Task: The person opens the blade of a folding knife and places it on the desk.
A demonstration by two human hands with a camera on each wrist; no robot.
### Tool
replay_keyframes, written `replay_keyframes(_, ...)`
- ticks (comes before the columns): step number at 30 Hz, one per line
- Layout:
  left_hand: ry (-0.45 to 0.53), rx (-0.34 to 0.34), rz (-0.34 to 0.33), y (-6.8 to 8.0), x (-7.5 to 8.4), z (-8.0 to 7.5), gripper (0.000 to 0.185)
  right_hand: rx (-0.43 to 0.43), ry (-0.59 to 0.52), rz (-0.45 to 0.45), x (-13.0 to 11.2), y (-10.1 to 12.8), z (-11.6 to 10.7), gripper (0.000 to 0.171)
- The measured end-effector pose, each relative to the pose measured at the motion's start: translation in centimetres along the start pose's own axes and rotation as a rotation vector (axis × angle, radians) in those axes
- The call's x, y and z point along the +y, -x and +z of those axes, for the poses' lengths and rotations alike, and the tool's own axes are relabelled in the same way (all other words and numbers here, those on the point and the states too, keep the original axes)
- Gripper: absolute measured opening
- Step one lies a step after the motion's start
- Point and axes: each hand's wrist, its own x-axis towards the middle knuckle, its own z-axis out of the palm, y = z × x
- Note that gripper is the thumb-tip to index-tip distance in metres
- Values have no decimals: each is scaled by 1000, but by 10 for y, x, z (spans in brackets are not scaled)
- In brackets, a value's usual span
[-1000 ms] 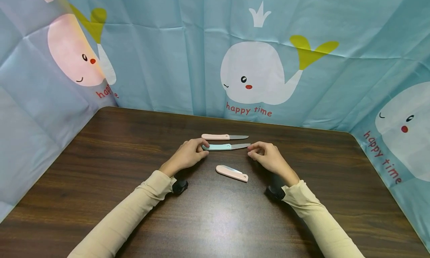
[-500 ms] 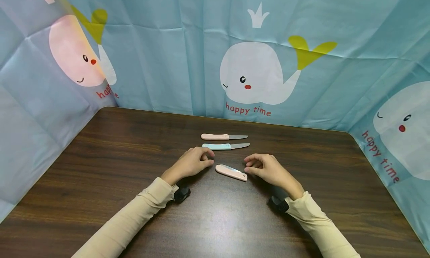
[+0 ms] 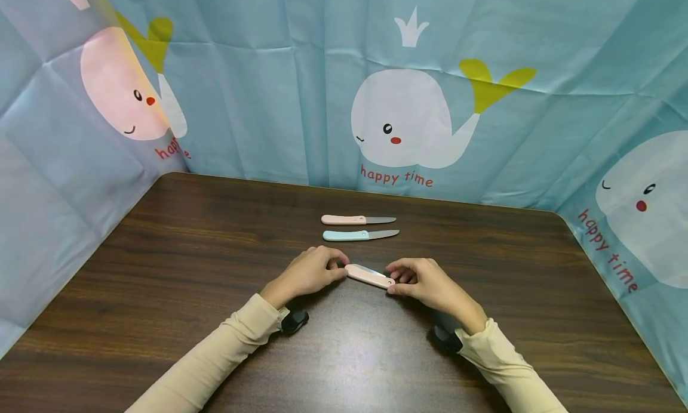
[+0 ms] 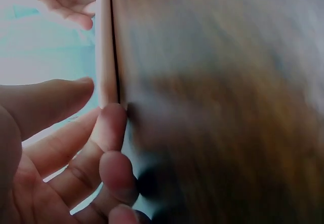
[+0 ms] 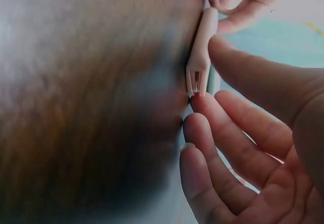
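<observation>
A folded pink pocket knife (image 3: pixel 369 276) lies on the table, its silver blade partly showing along the handle. At its left end, the index fingertip of my left hand (image 3: pixel 312 271) touches or nearly touches it; in the left wrist view the thumb (image 4: pixel 66 97) stands a little apart from the handle (image 4: pixel 107 62). My right hand (image 3: pixel 430 284) is at the other end, thumb and index finger around the pivot end. In the right wrist view the index fingertip (image 5: pixel 205 105) meets the slotted end of the knife (image 5: pixel 197 72), with the thumb close beside it. Neither hand visibly grips it.
Beyond the hands lie two unfolded knives, one with a light blue handle (image 3: pixel 346 236) and one pink (image 3: pixel 344 220), parallel with blades pointing right. The dark wooden table (image 3: pixel 215 222) ends at a blue whale-print curtain (image 3: pixel 242 120).
Both hands have come back from the light blue knife, toward the person, to the two ends of the folded pink knife. The knives stay in place.
</observation>
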Motion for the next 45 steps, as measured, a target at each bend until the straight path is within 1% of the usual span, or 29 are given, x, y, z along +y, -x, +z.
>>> replay_keyframes(5, -26, 11, -5, 2, 3, 3, 20, 17, 17, -15, -1, 1, 4, 31)
replay_keyframes(10, -30, 18, -14, 3, 4, 6, 18, 26, -13, -27, -3, 2, 7, 31)
replay_keyframes(15, -16, 15, -12, 5, 3, 5, 10, 13, -21, -72, -5, 3, 10, 30)
replay_keyframes(18, 5, 4, 9, 6, 2, 4, 10, 21, 3, -104, -5, 4, 10, 25)
replay_keyframes(22, 59, -12, 66, 6, 0, 1, 12, 49, 39, -141, -5, 4, 9, 19)
replay_keyframes(26, 136, -55, 121, 6, -1, -2, 13, 81, 57, -162, -7, 4, 7, 16)
replay_keyframes(29, 194, -89, 139, 6, 0, -3, 14, 102, 55, -168, -9, 4, 5, 15)
replay_keyframes(31, 237, -99, 142, 6, 1, -3, 14, 117, 48, -169, -10, 4, 3, 15)
replay_keyframes(34, 287, -85, 144, 6, 2, -4, 14, 131, 37, -159, -13, 6, 1, 15)
replay_keyframes(39, 377, -41, 146, 6, 6, -6, 15, 152, 33, -133, -19, 7, -3, 15)
replay_keyframes(42, 425, -7, 166, 7, 9, -7, 19, 165, 25, -125, -21, 8, -4, 15)
replay_keyframes(45, 448, 22, 188, 8, 12, -9, 21, 174, 7, -126, -22, 8, -6, 14)
